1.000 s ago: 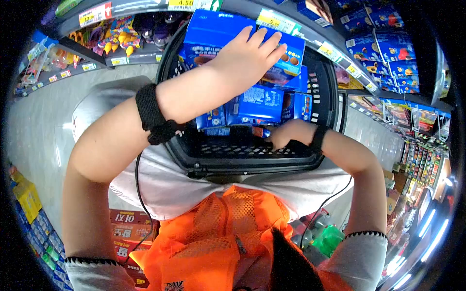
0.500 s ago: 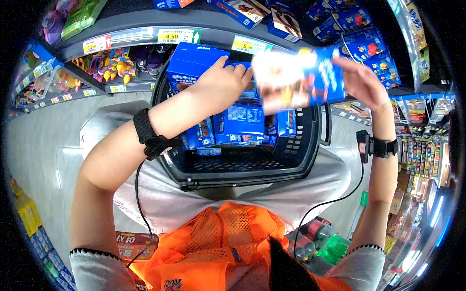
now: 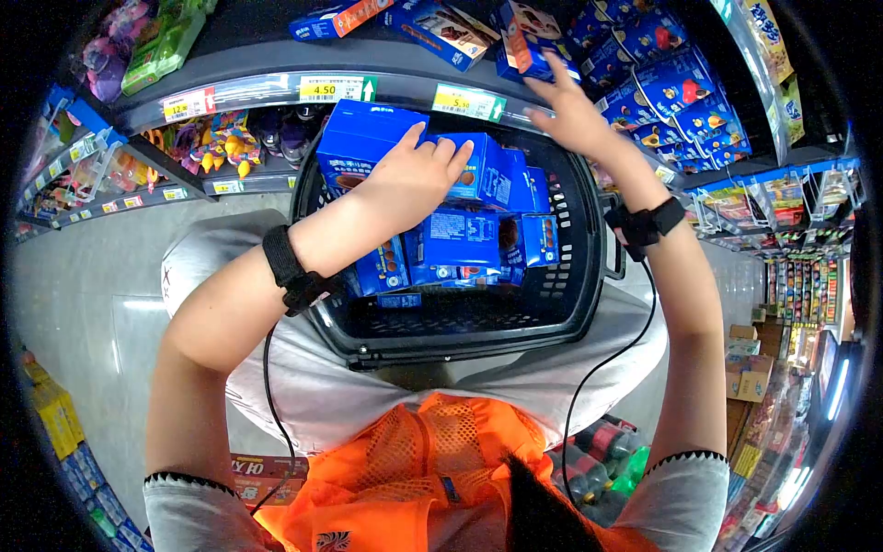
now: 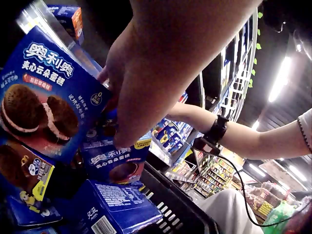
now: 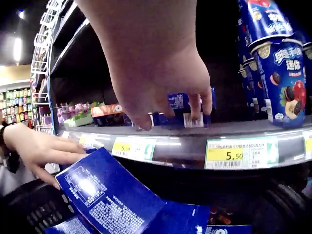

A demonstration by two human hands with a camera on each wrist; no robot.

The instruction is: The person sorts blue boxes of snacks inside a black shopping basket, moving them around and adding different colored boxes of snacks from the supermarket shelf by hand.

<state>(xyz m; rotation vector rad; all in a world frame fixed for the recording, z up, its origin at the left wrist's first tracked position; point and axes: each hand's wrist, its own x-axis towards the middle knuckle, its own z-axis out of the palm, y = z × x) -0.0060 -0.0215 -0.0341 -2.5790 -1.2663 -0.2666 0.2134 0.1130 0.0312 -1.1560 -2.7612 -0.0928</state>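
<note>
My left hand point(image 3: 418, 179) lies over the blue snack boxes in a black shopping basket point(image 3: 460, 347), its fingers apart. In the left wrist view its fingertips meet the right edge of a large blue cake box point(image 4: 44, 97). Below that hand is a blue box point(image 3: 455, 237) with printed text upwards. My right hand point(image 3: 575, 115) reaches past the basket to the shelf, fingers spread. Its fingertips are right at a small blue box point(image 3: 529, 41) with an orange side. The right wrist view shows the fingers in front of this box's barcode point(image 5: 192, 119).
Blue snack cups point(image 5: 285, 83) stand stacked on the shelf to the right. More boxes point(image 3: 446, 32) lie on the shelf behind its price tags point(image 3: 464, 101). The basket sits between the person's knees. Bottles point(image 3: 598, 460) and brown cartons point(image 3: 750, 377) are at the right.
My right hand came up out of the basket, carried a blurred blue-and-white package over its right side, and is now at the shelf without it. My left hand stayed over the boxes.
</note>
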